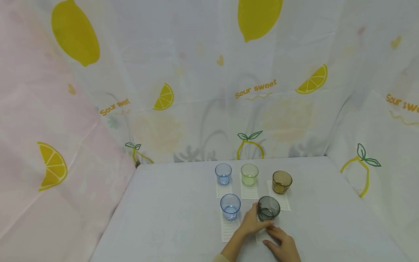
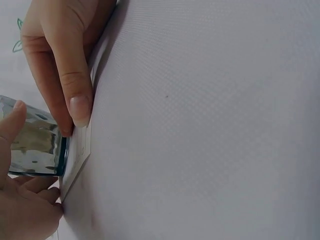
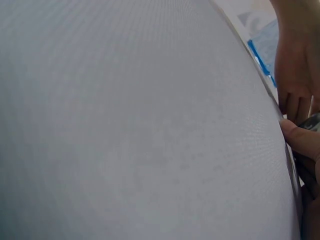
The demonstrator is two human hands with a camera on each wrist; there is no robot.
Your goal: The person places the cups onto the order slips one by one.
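My left hand [image 1: 252,222] grips a dark grey glass [image 1: 268,208], which stands upright at the front right of the group. Its thumb crosses the near side of the glass, and its fingers lie along the left side. Just in front, my right hand [image 1: 283,244] reaches to the lined paper slip [image 1: 260,237] under this glass. In the left wrist view, the right thumb [image 2: 80,107] is at the slip's edge and a fingertip is by the glass base. A blue glass [image 1: 230,207] stands left of my left hand on another slip [image 1: 228,233].
Behind stand a small blue glass [image 1: 223,174], a pale green glass [image 1: 250,175] and an amber glass [image 1: 282,182], each with a lined slip. The white tabletop [image 1: 163,207] extends both sides. Lemon-printed cloth [image 1: 196,120] hangs around it.
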